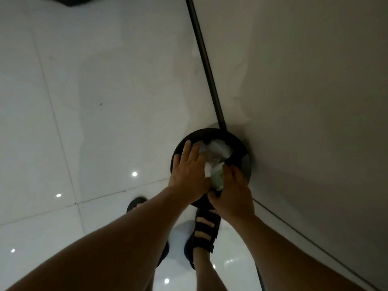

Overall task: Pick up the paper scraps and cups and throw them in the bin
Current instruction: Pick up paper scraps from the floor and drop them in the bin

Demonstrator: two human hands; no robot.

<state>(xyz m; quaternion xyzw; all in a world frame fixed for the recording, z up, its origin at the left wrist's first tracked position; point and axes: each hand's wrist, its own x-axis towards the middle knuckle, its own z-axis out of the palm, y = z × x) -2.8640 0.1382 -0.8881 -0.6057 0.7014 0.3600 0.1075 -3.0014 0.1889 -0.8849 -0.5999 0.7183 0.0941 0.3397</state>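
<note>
Bare forearms (117, 238) reach down; left grip (189, 171), fingers straight, presses the white and greenish paper scraps (216, 175) sideways; right grip (233, 194) curls round them, just above the black bin (245, 156), paper inside, touching the wall (315, 101).

Glossy white floor tiles (94, 122), matt pale wall (304, 80), smooth black bin (239, 143), crumpled white paper scraps (218, 149).

Glossy white tile floor (94, 91), thin grout lines, round light glints (134, 174) scattered. Grey wall (304, 80) right, black skirting (205, 64) along its foot. Black strappy sandal (204, 232) on right foot; second sandal (136, 203) partly hidden. Dark shape (79, 0) top-left corner.
</note>
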